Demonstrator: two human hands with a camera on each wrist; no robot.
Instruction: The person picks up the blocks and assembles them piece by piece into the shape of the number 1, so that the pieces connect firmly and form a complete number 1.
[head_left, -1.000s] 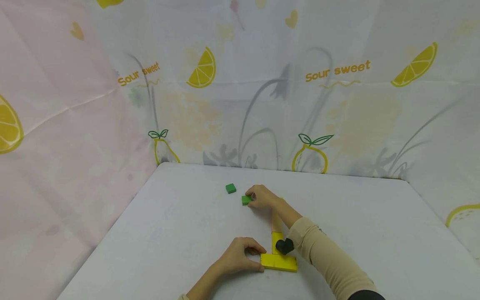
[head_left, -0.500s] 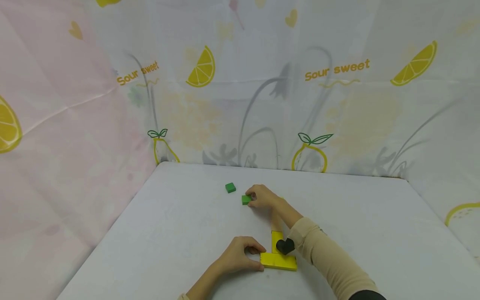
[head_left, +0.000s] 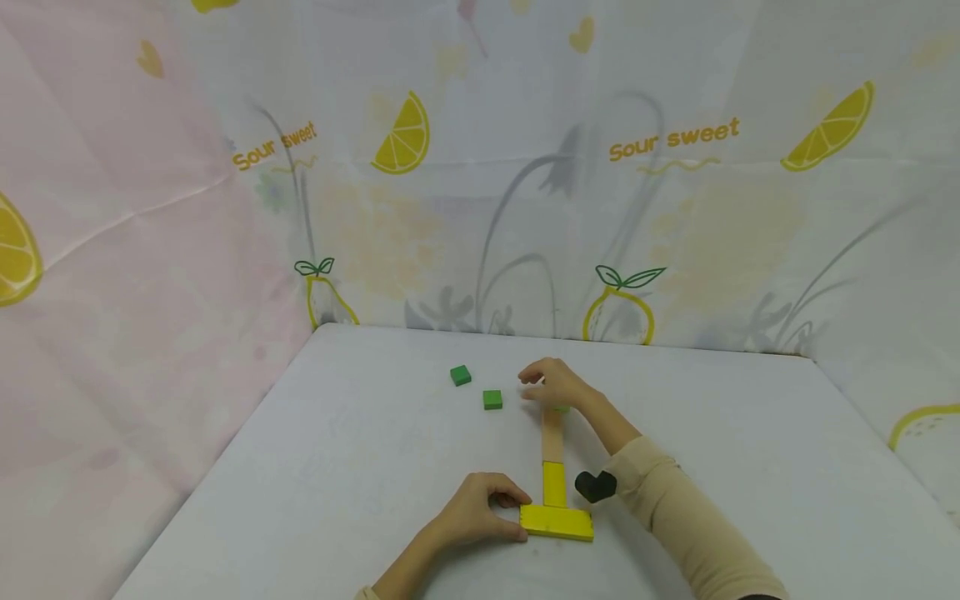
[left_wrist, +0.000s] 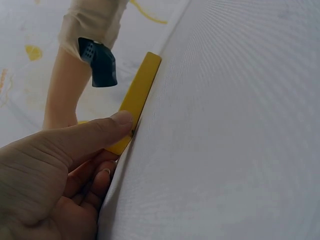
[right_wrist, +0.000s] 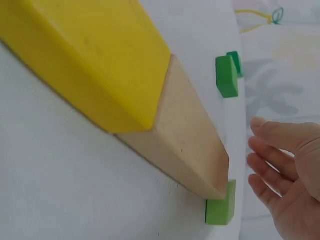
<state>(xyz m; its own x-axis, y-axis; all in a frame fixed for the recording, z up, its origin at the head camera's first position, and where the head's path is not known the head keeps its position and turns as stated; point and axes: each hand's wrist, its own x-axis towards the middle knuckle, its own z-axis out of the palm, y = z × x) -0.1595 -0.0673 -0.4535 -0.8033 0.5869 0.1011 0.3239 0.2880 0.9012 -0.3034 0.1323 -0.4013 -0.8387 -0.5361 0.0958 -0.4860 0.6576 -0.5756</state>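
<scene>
We are seemingly needing to add the two green blocks (head_left: 492, 401) lying left of the already aligned wooden block (head_left: 552, 437), left fingers (left_wrist: 100, 134) pinching the crosswise yellow block (head_left: 557, 522), right fingers (right_wrist: 282, 135) parted

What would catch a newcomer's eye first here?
Probably the long yellow block, its left end pinched by the left hand. Beyond it, a smaller yellow block, a wooden block and a green block form a row, the right hand near its far end. Behind the white table, printed lemon slices brighten the pale backdrop.
</scene>
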